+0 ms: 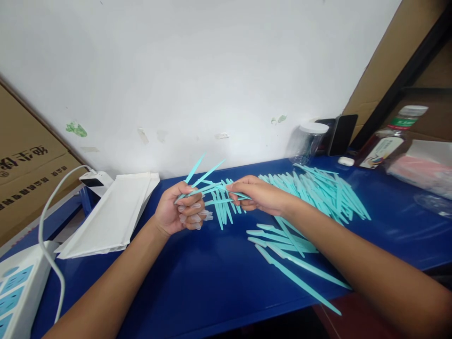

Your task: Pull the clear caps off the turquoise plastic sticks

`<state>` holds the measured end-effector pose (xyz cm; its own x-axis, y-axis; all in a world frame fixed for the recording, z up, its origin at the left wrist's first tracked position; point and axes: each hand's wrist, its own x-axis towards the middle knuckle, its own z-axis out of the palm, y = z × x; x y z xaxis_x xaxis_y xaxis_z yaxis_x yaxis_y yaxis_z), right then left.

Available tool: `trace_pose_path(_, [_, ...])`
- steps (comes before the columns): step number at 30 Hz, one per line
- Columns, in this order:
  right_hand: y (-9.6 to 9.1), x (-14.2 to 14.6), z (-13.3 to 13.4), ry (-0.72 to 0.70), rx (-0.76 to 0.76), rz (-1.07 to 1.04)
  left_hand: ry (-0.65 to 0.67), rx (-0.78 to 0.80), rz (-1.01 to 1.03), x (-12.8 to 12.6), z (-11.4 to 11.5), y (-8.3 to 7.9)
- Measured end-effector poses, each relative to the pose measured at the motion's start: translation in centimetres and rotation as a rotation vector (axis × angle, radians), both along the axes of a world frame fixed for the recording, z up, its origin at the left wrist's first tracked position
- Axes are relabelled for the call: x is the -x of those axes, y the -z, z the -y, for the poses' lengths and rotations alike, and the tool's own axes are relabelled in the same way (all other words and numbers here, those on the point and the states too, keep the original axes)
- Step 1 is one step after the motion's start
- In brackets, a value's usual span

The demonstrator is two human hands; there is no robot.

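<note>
My left hand is closed around a few turquoise eyebrow razors, whose thin ends stick up past the fingers. Small clear plastic caps show between and below those fingers. Just to the right, my right hand pinches turquoise eyebrow razors that reach across toward the left hand; their exact number is hard to make out. Behind and below the hands, a small row of razors lies on the blue table. Several loose razors rest under my right forearm.
A large pile of razors covers the right of the table. Beyond it stand a clear jar, a phone and a bottle. White envelopes, a cable and a power strip occupy the left.
</note>
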<state>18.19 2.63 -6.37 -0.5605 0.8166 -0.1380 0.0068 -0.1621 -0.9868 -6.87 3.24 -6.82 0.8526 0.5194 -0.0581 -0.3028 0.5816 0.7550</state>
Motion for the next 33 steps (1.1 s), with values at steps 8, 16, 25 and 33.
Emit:
trace_pose_path(8, [-0.8,-0.9,-0.3,0.035,-0.041,-0.023,-0.115,-0.061,-0.037,0.7,-0.3,-0.5])
trace_pose_path(16, [0.0,-0.2,0.0,-0.007,-0.040,0.018,-0.041,-0.095,-0.046,-0.1,0.2,0.1])
trace_pose_path(25, [-0.2,-0.2,0.1,0.008,-0.137,0.096,-0.085,-0.109,-0.068,-0.5,0.6,0.2])
trace_pose_path(33, [-0.1,-0.4,0.0,0.023,-0.141,0.114,-0.081,-0.115,-0.063,-0.7,0.7,0.2])
